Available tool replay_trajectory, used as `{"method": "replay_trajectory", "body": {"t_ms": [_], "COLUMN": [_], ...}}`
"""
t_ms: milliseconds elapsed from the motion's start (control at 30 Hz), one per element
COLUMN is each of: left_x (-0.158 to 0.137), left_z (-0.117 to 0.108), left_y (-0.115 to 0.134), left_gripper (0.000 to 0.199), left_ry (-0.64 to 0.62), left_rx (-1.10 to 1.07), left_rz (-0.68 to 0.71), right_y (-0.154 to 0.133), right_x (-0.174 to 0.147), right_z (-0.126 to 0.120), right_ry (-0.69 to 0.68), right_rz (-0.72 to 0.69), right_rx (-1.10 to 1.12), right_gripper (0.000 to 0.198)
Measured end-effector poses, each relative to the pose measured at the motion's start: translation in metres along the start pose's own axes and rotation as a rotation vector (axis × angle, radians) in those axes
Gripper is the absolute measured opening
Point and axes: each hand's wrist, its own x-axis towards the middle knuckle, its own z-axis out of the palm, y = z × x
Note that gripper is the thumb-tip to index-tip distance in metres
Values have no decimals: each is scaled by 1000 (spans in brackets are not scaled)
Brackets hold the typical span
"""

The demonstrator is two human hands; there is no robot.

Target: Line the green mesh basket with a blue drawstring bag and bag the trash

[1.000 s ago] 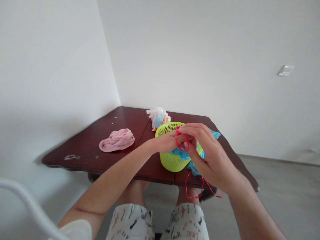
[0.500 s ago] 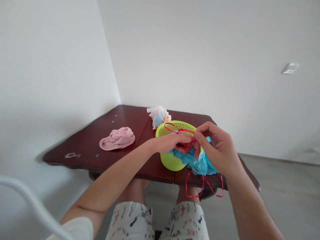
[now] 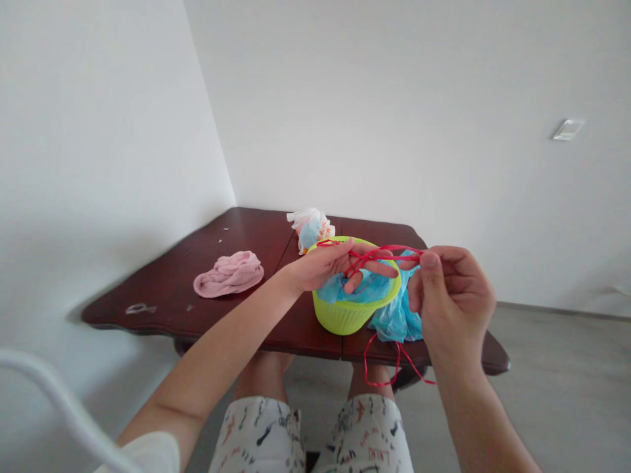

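My left hand (image 3: pixel 328 264) is over the yellow-green plastic basket (image 3: pixel 345 320), its fingers spread and a red string (image 3: pixel 394 253) looped across them. The string runs on to the right, where my right hand (image 3: pixel 451 289) pinches it between thumb and fingers. A crumpled blue plastic bag (image 3: pixel 359 286) fills the basket beneath my left fingers. Outside the basket, on its right, lies more blue plastic (image 3: pixel 397 322), partly behind my right hand. Another stretch of red string (image 3: pixel 367 374) hangs in loops below the table's front edge.
The dark red wooden table (image 3: pixel 162 276) stands in a corner against white walls. A folded pink cloth (image 3: pixel 231 273) lies on its left part. Behind the basket sits a bunched white bag with orange and blue (image 3: pixel 311 230). A white curved bar (image 3: pixel 59 397) crosses the lower left.
My right hand has moved right, away from my left, drawing the red string out between them. My left fingers have spread, and the blue bag in the basket shows more.
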Motion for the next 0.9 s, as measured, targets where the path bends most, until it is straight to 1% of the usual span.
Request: {"method": "replay_trajectory", "body": {"t_ms": [67, 100, 167, 233, 267, 300, 333, 367, 433, 467, 533, 600, 633, 700, 733, 833, 900], "left_x": [3, 5, 7, 6, 4, 1, -3, -6, -13, -15, -16, -15, -14, -14, -14, -16, -16], "left_z": [0, 1, 4, 9, 12, 17, 22, 28, 39, 43, 47, 46, 43, 38, 36, 34, 34], "left_y": [2, 4, 9, 15, 19, 23, 27, 32, 42, 46, 50, 50, 48, 43, 40, 31, 26], "left_gripper": [65, 63, 61, 61, 62, 62, 60, 57, 48, 43, 35, 32, 32, 35, 37, 47, 55], "left_ry": [74, 112, 172, 188, 184, 182, 187, 190, 185, 177, 177, 231, 260, 279, 255, 128, 90], "left_rx": [-53, -69, -73, -15, 53, 155, 294, 462, 841, 1022, 1320, 1498, 1535, 1510, 1459, 1271, 1176], "left_rz": [29, 37, 65, 122, 156, 191, 221, 243, 278, 298, 358, 433, 459, 501, 516, 524, 484], "right_y": [6, 12, 24, 35, 39, 42, 44, 46, 47, 49, 53, 59, 63, 69, 72, 74, 72], "right_x": [-7, -10, -18, -22, -22, -21, -18, -15, -5, -1, 6, 7, 6, 4, 3, 7, 12], "right_z": [0, 0, 0, -1, -2, -3, -3, -3, -1, 1, 7, 15, 18, 23, 24, 27, 29], "right_ry": [-13, -61, -217, -364, -391, -376, -333, -283, -225, -238, -323, -397, -421, -432, -420, -380, -417], "right_rz": [-19, -32, -70, -116, -154, -199, -255, -310, -364, -347, -237, -92, -22, 108, 166, 320, 399], "right_rx": [-34, -73, -193, -323, -365, -389, -400, -405, -400, -386, -322, -219, -164, -67, -26, 91, 177], "right_gripper": [25, 23, 18, 13, 12, 11, 10, 10, 23, 29, 34, 38, 41, 47, 50, 58, 63]}}
